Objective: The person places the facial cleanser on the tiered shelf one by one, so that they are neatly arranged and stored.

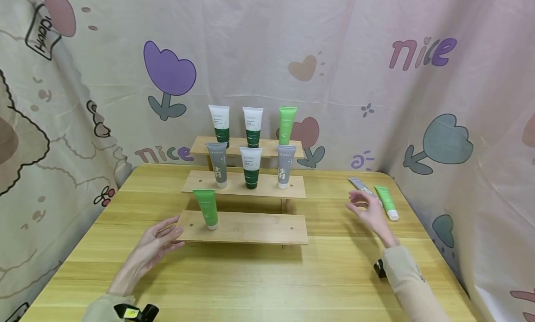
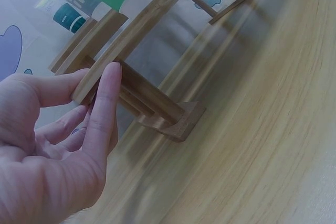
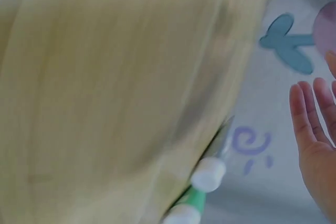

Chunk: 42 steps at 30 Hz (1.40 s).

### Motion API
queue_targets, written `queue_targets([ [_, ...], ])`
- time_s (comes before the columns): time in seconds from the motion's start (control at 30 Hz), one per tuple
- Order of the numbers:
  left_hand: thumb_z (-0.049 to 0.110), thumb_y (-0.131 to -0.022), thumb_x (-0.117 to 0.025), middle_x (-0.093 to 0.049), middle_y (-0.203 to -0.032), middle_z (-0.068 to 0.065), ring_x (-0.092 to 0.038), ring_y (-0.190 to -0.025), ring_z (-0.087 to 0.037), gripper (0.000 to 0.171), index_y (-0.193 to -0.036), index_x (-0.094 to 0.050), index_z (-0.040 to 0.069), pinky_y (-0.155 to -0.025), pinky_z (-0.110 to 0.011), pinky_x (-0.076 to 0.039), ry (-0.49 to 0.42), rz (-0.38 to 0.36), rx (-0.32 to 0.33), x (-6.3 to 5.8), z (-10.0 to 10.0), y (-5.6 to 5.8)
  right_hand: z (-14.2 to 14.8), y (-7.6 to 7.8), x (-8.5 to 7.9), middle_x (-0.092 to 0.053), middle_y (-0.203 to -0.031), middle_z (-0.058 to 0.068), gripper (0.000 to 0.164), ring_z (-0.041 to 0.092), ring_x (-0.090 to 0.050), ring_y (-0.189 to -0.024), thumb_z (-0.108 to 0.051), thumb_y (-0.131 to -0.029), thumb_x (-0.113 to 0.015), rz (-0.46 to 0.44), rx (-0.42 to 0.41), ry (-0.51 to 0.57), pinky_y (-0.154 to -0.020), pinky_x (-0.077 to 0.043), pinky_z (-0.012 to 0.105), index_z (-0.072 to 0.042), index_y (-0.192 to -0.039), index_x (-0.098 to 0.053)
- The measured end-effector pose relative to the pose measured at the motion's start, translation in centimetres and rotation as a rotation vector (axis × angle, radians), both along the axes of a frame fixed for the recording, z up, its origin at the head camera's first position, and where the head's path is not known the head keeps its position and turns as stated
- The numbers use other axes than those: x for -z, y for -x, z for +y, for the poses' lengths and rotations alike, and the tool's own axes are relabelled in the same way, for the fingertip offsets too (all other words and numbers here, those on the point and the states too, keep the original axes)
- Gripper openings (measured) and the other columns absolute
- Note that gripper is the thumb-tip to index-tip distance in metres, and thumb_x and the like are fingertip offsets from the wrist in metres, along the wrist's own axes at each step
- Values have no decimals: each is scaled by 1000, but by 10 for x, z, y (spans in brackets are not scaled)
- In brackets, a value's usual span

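Note:
My left hand (image 1: 156, 245) pinches the left end of the bottom board of a three-step wooden stand (image 1: 259, 229), its thumb and a finger on either face of the board (image 2: 100, 72). A green squeeze tube (image 1: 206, 208) stands cap down on that board, close to the hand. On the right of the table, my right hand (image 1: 369, 213) hovers with fingers loosely bent and nothing in them. Right beside it lie a grey tube (image 1: 360, 185) and a green tube (image 1: 386, 202); the hand overlaps the grey one in the head view.
The middle step bears a grey tube (image 1: 218, 164), a white-and-green tube (image 1: 251, 166) and another grey tube (image 1: 286, 166). Two white-and-green tubes and a green tube (image 1: 287, 125) stand on the top step. A printed curtain (image 1: 251, 43) hangs behind the wooden table (image 1: 267, 285).

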<state>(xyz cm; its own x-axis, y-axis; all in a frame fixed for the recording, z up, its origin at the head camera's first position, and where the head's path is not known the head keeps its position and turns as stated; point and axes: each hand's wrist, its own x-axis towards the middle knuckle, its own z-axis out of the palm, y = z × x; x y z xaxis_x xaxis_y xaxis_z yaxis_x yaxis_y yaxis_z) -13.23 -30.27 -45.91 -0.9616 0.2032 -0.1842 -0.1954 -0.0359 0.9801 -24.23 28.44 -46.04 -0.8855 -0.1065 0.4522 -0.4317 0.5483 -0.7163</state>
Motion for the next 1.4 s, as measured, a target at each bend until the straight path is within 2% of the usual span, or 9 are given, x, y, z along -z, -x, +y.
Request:
queue_targets([
  [0.07,14,-107,-50,8,-161,-39,-63,-104,3,76,-158,2,-6,-94,-19,-60,1,0,-1,0,0,0,8,3,3,-67,-104,32,35,10,-67,-91,6,-83,-77,-20,26,-28,-82,-63,17,12,-116,-64],
  [0.17,14,-107,-51,9,-161,-39,-62,-104,4,76,-158,2,-6,-94,-19,-60,1,0,-1,0,0,0,16,7,5,-67,-109,32,37,22,-68,-97,5,-84,-76,-34,56,-59,-88,-65,34,13,-117,-63],
  [0.27,14,-107,-51,8,-161,-38,-62,-105,4,76,-158,2,-6,-95,-19,-60,-1,2,-2,1,0,0,22,9,6,-66,-114,34,38,39,-67,-103,6,-85,-75,-40,77,-88,-94,-60,51,14,-119,-62],
  [0.37,13,-107,-51,8,-161,-39,-62,-104,3,76,-158,1,-7,-95,-19,-60,-1,5,-2,1,0,0,27,10,7,-63,-120,37,41,50,-62,-110,7,-86,-74,-67,95,-118,-100,-53,60,16,-122,-59],
  [0.77,11,-107,-50,-3,-160,-33,-64,-100,0,74,-158,0,-7,-94,-20,-61,-29,2,-23,2,1,-1,43,12,6,-41,-147,38,58,57,-36,-137,-13,-95,-68,-281,160,-247,-116,-31,72,8,-144,-44],
  [0.97,12,-106,-52,-25,-151,-24,-65,-97,-4,74,-158,-3,-7,-94,-22,-62,-5,3,-36,2,0,0,45,13,5,-36,-150,39,60,59,-33,-138,-15,-96,-67,-341,181,-275,-115,-31,74,5,-147,-41],
  [1.07,12,-106,-52,-21,-154,-32,-65,-98,-3,75,-158,-2,-7,-95,-21,-61,-8,4,-26,2,0,0,47,13,5,-34,-151,39,60,60,-33,-137,-17,-96,-66,-358,195,-291,-113,-32,75,4,-147,-41],
  [1.2,11,-106,-50,2,-161,-37,-65,-97,-2,75,-158,1,-7,-94,-19,-61,-34,2,-12,2,0,0,51,15,5,-33,-152,40,61,59,-34,-137,-20,-97,-65,-382,210,-308,-113,-32,75,3,-148,-40],
  [1.4,11,-106,-50,-1,-161,-36,-65,-97,-2,74,-159,0,-6,-94,-19,-61,-34,-3,-21,1,1,0,55,17,8,-34,-150,40,64,60,-36,-135,-22,-98,-64,-408,201,-324,-114,-33,74,5,-149,-37],
])
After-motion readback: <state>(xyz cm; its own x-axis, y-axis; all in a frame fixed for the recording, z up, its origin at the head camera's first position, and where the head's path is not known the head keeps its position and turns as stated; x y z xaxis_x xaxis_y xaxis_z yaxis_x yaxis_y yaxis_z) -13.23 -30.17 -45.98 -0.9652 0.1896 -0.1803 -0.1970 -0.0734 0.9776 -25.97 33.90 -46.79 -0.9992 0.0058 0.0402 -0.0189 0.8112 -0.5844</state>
